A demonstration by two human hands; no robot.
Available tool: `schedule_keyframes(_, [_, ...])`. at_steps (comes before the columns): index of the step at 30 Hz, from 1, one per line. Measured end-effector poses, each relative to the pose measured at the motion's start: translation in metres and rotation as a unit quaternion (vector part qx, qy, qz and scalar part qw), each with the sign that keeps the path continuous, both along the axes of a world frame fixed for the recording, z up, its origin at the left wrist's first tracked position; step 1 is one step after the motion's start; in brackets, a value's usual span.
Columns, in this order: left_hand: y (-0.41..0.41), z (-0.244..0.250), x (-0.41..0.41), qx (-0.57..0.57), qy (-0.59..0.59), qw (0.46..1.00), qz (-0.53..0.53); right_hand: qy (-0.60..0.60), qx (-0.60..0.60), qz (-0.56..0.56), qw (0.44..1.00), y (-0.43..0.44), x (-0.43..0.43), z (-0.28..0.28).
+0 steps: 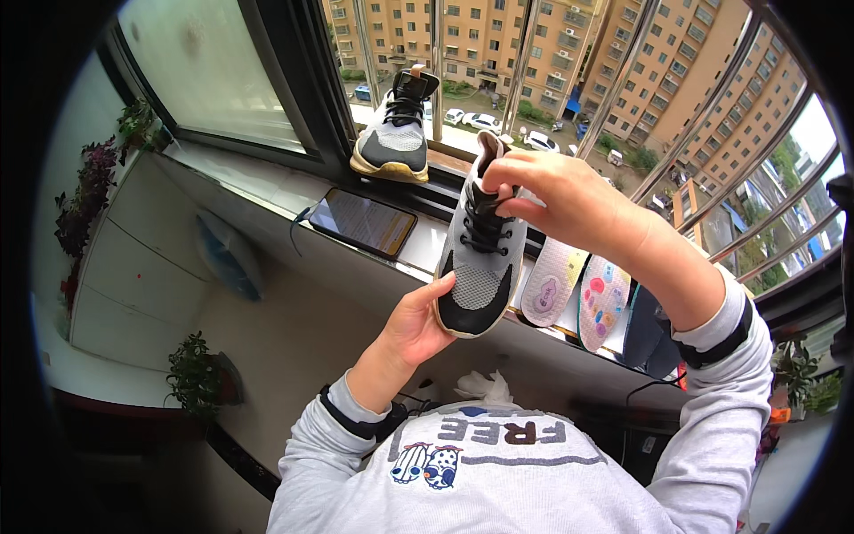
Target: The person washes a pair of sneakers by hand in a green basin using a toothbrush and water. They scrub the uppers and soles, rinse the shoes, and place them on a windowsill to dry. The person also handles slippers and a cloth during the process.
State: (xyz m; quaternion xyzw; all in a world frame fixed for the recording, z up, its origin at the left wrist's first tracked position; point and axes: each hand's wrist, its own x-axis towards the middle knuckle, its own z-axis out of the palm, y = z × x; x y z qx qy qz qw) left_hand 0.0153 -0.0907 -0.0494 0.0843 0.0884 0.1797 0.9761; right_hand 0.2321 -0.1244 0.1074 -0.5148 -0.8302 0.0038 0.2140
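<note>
A grey and black sneaker with black laces is held up before me, its toe towards my body. My left hand grips it at the toe and sole. At the collar, the fingers of my right hand pinch the upper part near the tongue; exactly what they pinch is partly hidden. A matching sneaker stands on the window frame, up and to the left. To the right of the held shoe lie a pale insole, an insole with coloured patterns and dark insoles, side by side on the sill.
A smartphone with a cable lies on the white windowsill. Metal window bars rise beyond the sill, with buildings and parked cars outside. Potted plants stand at the left, and a blue bag-like object leans against the wall below.
</note>
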Motion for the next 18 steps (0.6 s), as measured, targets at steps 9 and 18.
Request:
schedule_keyframes(9, [-0.002,-0.001,0.001,-0.052,-0.006,0.999,-0.007,-0.230,0.187,-0.013,0.955,-0.036,-0.047,-0.022])
schedule_keyframes(18, [0.017,0.025,0.020,-0.006,-0.019,0.999,0.043,-0.046,0.111,-0.101,0.988,0.008,-0.016,0.013])
